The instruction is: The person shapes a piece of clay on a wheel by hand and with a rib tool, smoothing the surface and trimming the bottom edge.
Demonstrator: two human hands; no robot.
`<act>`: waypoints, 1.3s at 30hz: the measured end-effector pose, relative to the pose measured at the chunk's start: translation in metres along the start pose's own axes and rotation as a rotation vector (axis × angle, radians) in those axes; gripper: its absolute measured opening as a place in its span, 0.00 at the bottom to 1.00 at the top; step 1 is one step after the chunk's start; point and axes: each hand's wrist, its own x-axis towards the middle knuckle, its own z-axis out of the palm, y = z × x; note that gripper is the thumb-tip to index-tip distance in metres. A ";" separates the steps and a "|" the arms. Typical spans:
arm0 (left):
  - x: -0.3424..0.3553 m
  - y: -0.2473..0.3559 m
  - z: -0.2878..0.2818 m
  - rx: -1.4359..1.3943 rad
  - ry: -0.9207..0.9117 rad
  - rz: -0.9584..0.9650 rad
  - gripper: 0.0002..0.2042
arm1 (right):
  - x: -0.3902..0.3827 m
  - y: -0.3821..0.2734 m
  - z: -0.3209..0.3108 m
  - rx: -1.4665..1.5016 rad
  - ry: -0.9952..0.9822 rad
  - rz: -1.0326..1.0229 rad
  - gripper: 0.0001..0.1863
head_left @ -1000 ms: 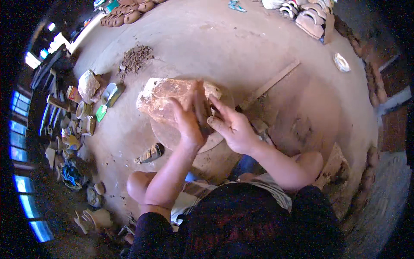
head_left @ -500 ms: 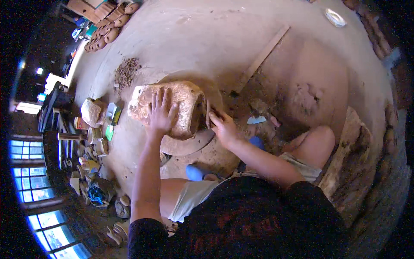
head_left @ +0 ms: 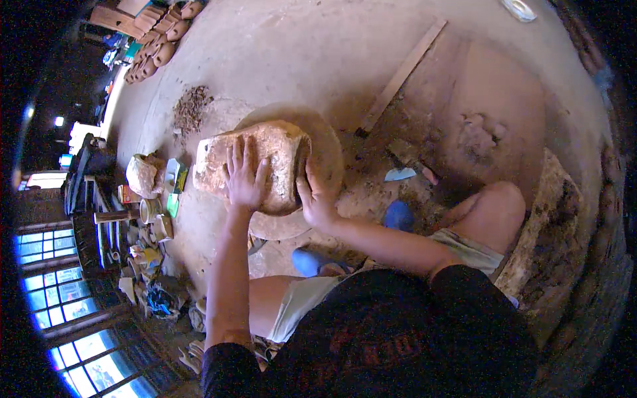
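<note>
Clay-smeared block (head_left: 282,166), pale and rounded at its corners, sits in front of the seated person, on a round disc (head_left: 328,147) that it largely covers. From where I stand, the left hand (head_left: 245,182) lies flat on the block's upper face, fingers straight and slightly spread, much as it did half a second ago. The right hand (head_left: 318,199) has changed: it was pinching at the block's right end, and now its fingers are straightened up against that end instead of curled. A second ago both hands were close together at that same end. The right end itself is in shadow, so I can't tell whether it is hollow, nor whether anything thin lies between it and the right palm. Well beyond the block, to the right, a white ring (head_left: 519,9) is cut off by the upper edge of the view. Left of the block stands a round tub (head_left: 150,211), with a pale rectangular tray (head_left: 174,169) near it; what either holds is too small to make out. Farther beyond the block on that side, brown clay pieces (head_left: 152,53) are grouped in rows, and a crumbly heap (head_left: 191,109) lies on the floor nearer to it.
</note>
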 end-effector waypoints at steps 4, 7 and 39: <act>0.005 0.008 0.004 0.001 -0.014 -0.071 0.37 | 0.015 -0.004 -0.001 0.070 0.042 0.022 0.34; 0.007 0.003 0.001 0.000 0.001 -0.128 0.38 | 0.037 -0.038 -0.035 0.569 -0.133 0.255 0.33; 0.034 0.026 0.015 0.026 0.044 -0.346 0.40 | 0.049 -0.058 -0.076 -0.409 -0.364 -0.130 0.52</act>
